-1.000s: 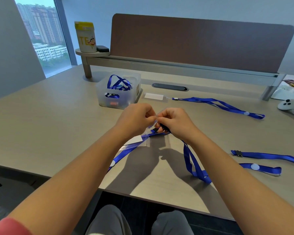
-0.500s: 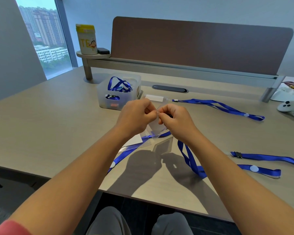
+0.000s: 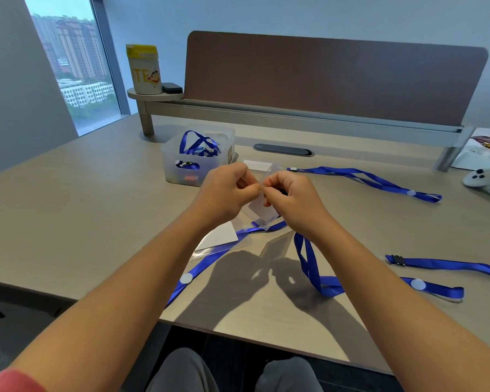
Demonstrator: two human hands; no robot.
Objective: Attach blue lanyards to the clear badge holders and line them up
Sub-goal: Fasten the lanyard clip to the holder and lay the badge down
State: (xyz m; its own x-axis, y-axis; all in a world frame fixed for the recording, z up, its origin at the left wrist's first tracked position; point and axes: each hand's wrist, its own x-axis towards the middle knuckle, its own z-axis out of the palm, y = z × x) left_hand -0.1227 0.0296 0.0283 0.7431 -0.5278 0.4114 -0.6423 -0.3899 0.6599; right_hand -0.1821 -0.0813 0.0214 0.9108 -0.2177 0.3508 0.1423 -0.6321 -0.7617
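a clear badge holder (image 3: 257, 208) is pinched at its top by the left hand (image 3: 226, 190) and right hand (image 3: 292, 197) above the tabletop (image 3: 68, 210).

Left hand (image 3: 227, 190), right hand (image 3: 292, 198) raised together, fingers pinching.

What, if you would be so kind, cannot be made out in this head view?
- Whether the lanyard clip has caught the held badge holder: the left hand and right hand cover it.
- Contents of the plastic bin: frosted walls blur them.
- The game controller: cut off by the right edge.
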